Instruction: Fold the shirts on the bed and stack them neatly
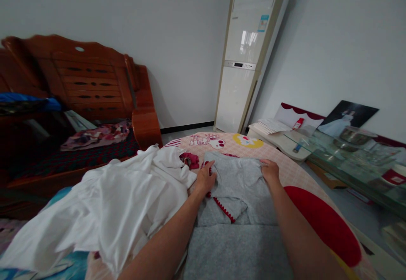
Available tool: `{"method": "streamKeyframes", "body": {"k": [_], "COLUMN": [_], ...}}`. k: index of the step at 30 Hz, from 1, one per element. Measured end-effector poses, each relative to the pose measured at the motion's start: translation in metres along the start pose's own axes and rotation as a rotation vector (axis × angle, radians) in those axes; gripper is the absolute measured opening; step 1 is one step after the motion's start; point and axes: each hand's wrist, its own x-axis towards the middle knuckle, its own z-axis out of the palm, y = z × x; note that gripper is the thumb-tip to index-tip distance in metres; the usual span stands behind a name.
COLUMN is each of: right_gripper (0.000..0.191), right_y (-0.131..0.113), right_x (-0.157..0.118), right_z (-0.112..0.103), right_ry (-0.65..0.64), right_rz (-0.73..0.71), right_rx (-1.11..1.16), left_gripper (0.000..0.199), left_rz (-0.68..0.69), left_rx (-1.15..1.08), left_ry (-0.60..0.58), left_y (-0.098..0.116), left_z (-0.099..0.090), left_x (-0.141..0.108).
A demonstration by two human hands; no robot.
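A grey knit garment (234, 246) with red scalloped trim lies partly folded in front of me. My left hand (205, 179) is closed on the left edge of its upper part, near the red trim. At the upper right corner, my right hand (270, 171) pinches the grey fabric, with the fingertips partly hidden. A rumpled white garment (127, 195) is heaped just left of my left arm. Between it and the grey garment, a bunched dark pink cloth (191, 160) shows.
Beneath the clothes is a round table with a pink checked cover (304, 174). A wooden sofa (91, 81) is at left, and a tall white cabinet air conditioner (237, 60) fills the corner. Glass shelves (349, 157) and a photo (347, 117) are at right.
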Motion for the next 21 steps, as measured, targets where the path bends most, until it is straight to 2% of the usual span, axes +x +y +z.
{"method": "streamKeyframes", "body": {"k": [4,7,10,12,15,17,19,21], "right_gripper": [0.026,0.024,0.032,0.042,0.055,0.052,0.043,0.036], "right_y": [-0.009,-0.024,-0.042,-0.049,-0.044,-0.033,-0.022,-0.013], "right_x": [0.012,0.023,0.031,0.031,0.015,-0.004,-0.027,-0.05], "right_z": [-0.001,-0.004,-0.004,-0.005,-0.011,-0.017,-0.022,-0.023], "right_ry": [-0.047,-0.036,0.0,0.071,0.237,0.298,0.272,0.146], "right_rz": [-0.032,-0.081,-0.14,-0.129,-0.007,0.09,0.152,0.139], "right_rx": [-0.079,-0.088,-0.043,0.098,0.318,0.271,0.127,0.041], "left_gripper": [0.054,0.06,0.063,0.063,0.063,0.061,0.056,0.049], "left_rz": [-0.006,-0.03,-0.064,-0.067,-0.013,0.053,0.12,0.185], "left_rx": [-0.011,-0.006,0.023,0.037,0.044,0.03,0.004,-0.014], "left_ry": [0.021,0.046,0.055,0.068,0.112,0.155,0.185,0.202], "left_y": [0.0,0.005,0.009,0.008,0.004,0.001,0.001,0.005], "left_z": [-0.001,-0.004,-0.007,-0.007,-0.006,-0.005,-0.004,-0.003], "left_x": [0.001,0.0,-0.004,-0.005,-0.006,-0.005,-0.005,-0.005]}}
